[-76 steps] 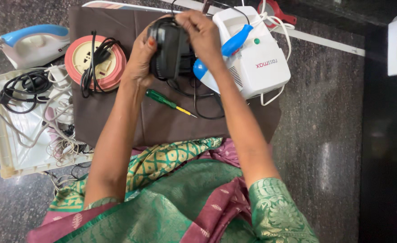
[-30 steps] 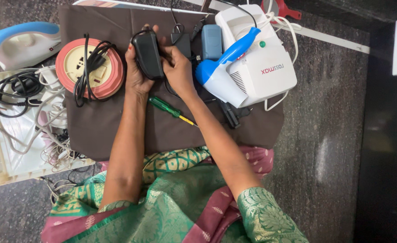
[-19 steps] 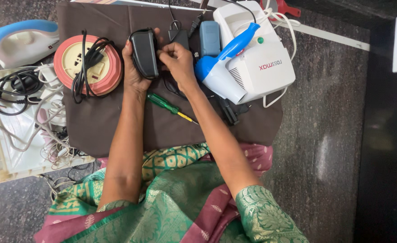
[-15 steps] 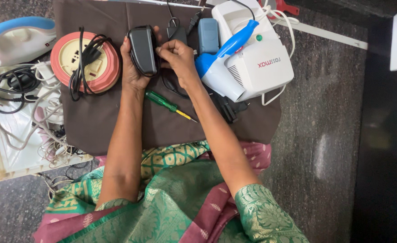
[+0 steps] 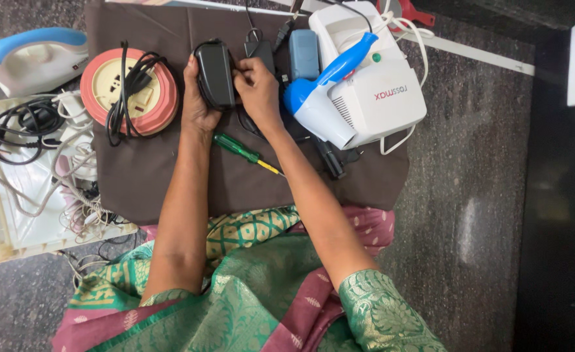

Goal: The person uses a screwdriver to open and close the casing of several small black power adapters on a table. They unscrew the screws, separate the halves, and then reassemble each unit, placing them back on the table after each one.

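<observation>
A: Both hands on the black power adapter (image 5: 214, 73). It sits on the brown cloth (image 5: 170, 176) spread over the stone floor (image 5: 470, 215), between the round pink extension reel (image 5: 129, 91) and the white nebulizer unit (image 5: 375, 85).

B: Grip state?

A: Left hand (image 5: 196, 104) wraps the brick from its near end, fingers curled round the side. Right hand (image 5: 256, 88) pinches at its right edge, about where the lead leaves the case. Hands close together, both closed on the adapter.

B: Handling?

A: Looks like a rigid plastic shell, smooth, likely dense for its size. Shouldn't flex or crush. Cable is the soft part; I'd say it drags and snags on neighbours.

B: Where to hold?

A: Across the long flanks of the body, not by the lead. Pulling on the cord stresses the strain relief.

B: Anything in the way?

A: Green-handled screwdriver (image 5: 245, 148) lies just beside the wrists. Blue hair dryer (image 5: 326, 91) leans on the nebulizer, near the right hand. Tray of tangled cords (image 5: 0, 215) is well apart.
</observation>
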